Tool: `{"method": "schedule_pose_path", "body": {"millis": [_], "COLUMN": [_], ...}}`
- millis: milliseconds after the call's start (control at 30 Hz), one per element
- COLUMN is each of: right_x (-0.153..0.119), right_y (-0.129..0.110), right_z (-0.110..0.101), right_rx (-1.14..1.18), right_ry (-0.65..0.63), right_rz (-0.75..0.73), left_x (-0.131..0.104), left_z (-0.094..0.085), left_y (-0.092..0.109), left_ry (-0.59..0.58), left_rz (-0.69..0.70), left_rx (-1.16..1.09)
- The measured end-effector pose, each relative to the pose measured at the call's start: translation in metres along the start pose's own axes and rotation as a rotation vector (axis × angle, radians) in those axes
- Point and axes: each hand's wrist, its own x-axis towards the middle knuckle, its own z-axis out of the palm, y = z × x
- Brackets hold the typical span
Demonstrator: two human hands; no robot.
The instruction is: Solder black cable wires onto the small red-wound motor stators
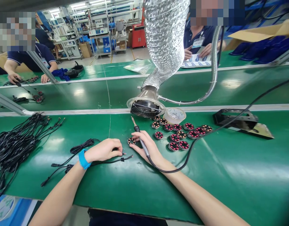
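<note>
My right hand [149,149] is closed. A soldering iron [142,142] rests across its fingers with the tip pointing away, and thumb and fingertips grip a small round coil part [131,141]. Just left of that part, my left hand [106,150], wearing a blue wristband [84,159], pinches a black cable close to its stripped end [123,154]. The cable's coiled length [82,146] lies behind the wrist. A second black cable [122,159] lies in front of the left hand, its bare reddish end pointing right.
Several round coil parts [174,137] sit on the right beside a whitish tub [174,115]. A fan [145,108] hangs under a foil duct [166,34]. Many black cables [16,147] are heaped at left; a black metal stand [240,122] is at right. Co-workers sit across the bench.
</note>
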Motion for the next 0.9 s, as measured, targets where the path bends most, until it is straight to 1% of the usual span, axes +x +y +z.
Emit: {"method": "schedule_pose_path", "body": {"millis": [100,200,267,333,500,667,767,900], "right_x": [0.001,0.004,0.006,0.008,0.013,0.020,0.021,0.016], "right_y": [-0.001,-0.008,-0.016,-0.024,-0.044,-0.048,-0.047,-0.049], "right_z": [0.004,0.005,0.004,0.003,0.007,0.021,0.027,0.030], "right_rx": [0.032,0.043,0.028,0.042,0.232,0.385,0.401,0.377], "right_ry": [-0.020,-0.063,-0.060,-0.019,0.084,0.170,0.230,0.305], "right_rz": [0.013,0.007,-0.003,0.001,0.087,0.158,0.182,0.206], "left_x": [0.001,0.002,0.004,0.005,0.006,0.006,0.009,0.012], "left_z": [-0.005,-0.006,-0.003,0.001,0.007,0.006,0.008,0.014], "left_y": [-0.005,-0.010,-0.011,-0.011,0.000,0.005,0.003,0.003], "left_ry": [0.081,0.177,0.224,0.253,0.283,0.320,0.352,0.391], "left_rz": [-0.125,-0.238,-0.254,-0.244,-0.196,-0.179,-0.179,-0.219], "left_rx": [-0.139,-0.369,-0.506,-0.580,-0.558,-0.512,-0.518,-0.557]}}
